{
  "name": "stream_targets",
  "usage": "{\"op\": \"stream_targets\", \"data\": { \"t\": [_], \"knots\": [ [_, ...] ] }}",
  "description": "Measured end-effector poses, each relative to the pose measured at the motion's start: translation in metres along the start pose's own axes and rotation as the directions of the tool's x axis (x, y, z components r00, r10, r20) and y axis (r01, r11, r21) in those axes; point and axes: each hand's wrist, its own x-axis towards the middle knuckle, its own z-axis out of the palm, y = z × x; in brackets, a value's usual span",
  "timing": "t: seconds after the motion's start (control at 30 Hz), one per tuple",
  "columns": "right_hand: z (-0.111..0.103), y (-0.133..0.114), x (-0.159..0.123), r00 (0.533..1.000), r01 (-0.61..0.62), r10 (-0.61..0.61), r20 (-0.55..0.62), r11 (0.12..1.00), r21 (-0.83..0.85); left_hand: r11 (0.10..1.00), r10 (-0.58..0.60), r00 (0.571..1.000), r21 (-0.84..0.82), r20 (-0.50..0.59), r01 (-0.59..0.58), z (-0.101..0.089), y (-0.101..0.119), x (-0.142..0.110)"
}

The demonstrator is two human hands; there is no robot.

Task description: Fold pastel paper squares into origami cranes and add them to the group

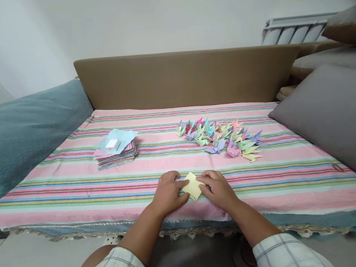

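Note:
A small folded square of yellow origami paper [193,186] lies on the striped cloth near the front edge, turned with one corner toward me. My left hand [171,192] grips its left corner, thumb and index finger on the paper. On the other side, my right hand [216,188] has its thumb and fingers on the right corner. Beyond my hands, a group of folded paper cranes [220,139] in many colours sits on the cloth. To the left stands a stack of square paper sheets [118,159], topped by a light blue sheet [127,136] and a small white box-shaped object [113,145].
The pink striped cloth [74,185] covers a sofa seat, with a lace-trimmed front edge. A brown backrest [184,78] rises behind, a blue-covered armrest [28,126] is at left, and grey cushions [335,118] lean at right. A radiator [298,27] is on the wall.

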Motion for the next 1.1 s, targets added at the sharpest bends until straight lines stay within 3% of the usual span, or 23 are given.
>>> {"op": "stream_targets", "data": {
  "t": [0.3,0.77,0.9,1.1],
  "knots": [
    [-0.002,-0.002,0.001,1.0,-0.017,0.017,-0.021,1.0,-0.011,0.998,-0.035,0.999,0.053,0.018,0.034,-0.013,-0.006,-0.001],
    [-0.004,-0.008,0.0,0.999,-0.041,0.041,0.012,0.999,-0.003,0.998,-0.056,0.998,0.01,-0.04,0.057,-0.006,-0.009,-0.001],
    [-0.003,-0.009,0.001,0.999,-0.022,0.022,0.032,1.0,-0.014,0.999,-0.031,0.998,0.017,-0.046,0.032,-0.007,-0.005,0.0],
    [-0.002,-0.009,0.0,0.997,0.051,-0.052,-0.049,0.998,-0.021,1.0,-0.011,1.0,0.015,-0.006,0.011,-0.007,0.005,-0.004]
  ]
}}
